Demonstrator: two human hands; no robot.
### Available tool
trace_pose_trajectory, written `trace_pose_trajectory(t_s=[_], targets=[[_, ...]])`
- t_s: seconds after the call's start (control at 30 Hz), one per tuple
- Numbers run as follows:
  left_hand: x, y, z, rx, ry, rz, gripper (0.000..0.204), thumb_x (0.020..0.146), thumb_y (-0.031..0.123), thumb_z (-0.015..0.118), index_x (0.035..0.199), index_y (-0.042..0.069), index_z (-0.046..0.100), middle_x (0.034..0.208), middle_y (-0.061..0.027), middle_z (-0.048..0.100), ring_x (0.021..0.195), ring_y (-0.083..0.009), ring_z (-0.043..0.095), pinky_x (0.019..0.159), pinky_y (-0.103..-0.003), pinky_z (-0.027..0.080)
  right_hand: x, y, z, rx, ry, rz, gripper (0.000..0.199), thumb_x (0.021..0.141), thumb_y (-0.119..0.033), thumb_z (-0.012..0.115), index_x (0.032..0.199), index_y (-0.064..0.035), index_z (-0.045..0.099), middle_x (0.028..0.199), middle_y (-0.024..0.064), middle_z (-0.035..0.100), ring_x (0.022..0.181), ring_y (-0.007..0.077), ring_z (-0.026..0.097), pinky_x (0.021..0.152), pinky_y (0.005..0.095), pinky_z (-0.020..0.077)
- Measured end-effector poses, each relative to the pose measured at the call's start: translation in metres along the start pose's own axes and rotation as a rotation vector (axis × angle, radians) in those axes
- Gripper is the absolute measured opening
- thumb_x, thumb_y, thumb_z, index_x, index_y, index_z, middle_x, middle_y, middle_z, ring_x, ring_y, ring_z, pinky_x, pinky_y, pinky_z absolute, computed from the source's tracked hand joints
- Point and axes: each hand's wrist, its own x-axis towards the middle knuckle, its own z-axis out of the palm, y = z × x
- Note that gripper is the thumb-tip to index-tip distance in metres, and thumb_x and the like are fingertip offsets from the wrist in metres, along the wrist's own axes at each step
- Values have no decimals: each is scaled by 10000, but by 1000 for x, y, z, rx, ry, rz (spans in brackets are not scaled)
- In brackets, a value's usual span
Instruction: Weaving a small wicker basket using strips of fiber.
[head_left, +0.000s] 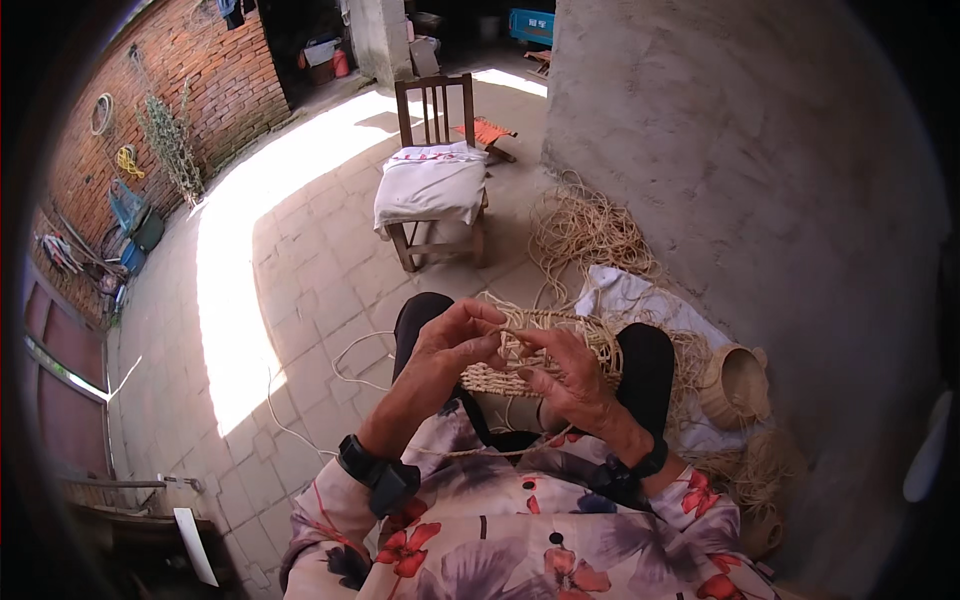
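A partly woven basket [485, 379] of pale straw cord rests between my knees, with loose strands around its top. Above it, my left hand [455, 340] pinches a strand of the cord [513, 334] between thumb and fingertips. Close beside it, my right hand [570, 380] is closed on the same cord, its fingers bent over the basket's rim. One long length of cord [345, 377] loops out to the left past my left wrist, and another stretch runs across my lap. My hands cover part of the weaving.
To the right, a heap of loose straw cord [590, 235] lies by the grey wall [740, 160]. A finished-looking woven basket [735, 388] sits on a white cloth [615, 288]. Ahead stands a wooden chair [436, 110] with a white cloth on its seat, and behind it an orange folding stool [487, 132].
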Motion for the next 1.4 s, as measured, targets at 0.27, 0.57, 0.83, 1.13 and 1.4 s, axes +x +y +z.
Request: trace_pose_trajectory(t_s=[0.27,0.57,0.83,1.13,1.4], targets=[[10,-22,-21,65,190,-32,133,901,97,655,1027,68,622,954,-31,619,782,-138,592,736,-272,475,-57,-3,-20,-311,-688,-66,342,813,-188,659,1131,-62,637,972,152,651,797,342,667,707,449,517],[-2,-37,15,1433,176,195,159,825,201,720,901,86,642,791,-81,636,703,-308,634,624,-432,479,-60,40,-115,223,120,566,189,892,-168,613,755,-39,627,704,-12,562,639,55,526,574,231,412],[-16,-22,-48,1350,8,248,184,869,201,668,797,40,612,746,-117,629,666,-322,634,576,-429,471,-171,191,-234,341,727,1002,318,960,-403,586,919,-88,600,696,1,571,491,60,444,459,236,375],[-8,-25,-7,1413,-34,155,228,929,255,603,825,60,660,727,-153,651,653,-357,632,575,-444,475,-113,182,-137,255,723,614,162,955,-221,585,883,-77,603,696,-35,551,559,35,466,504,206,398],[-6,-23,-17,1155,-81,198,187,880,115,655,774,-5,559,627,-179,553,558,-340,566,541,-394,445,-45,59,-72,-91,420,107,110,892,-113,659,893,-5,635,686,50,606,595,100,556,555,266,450]])
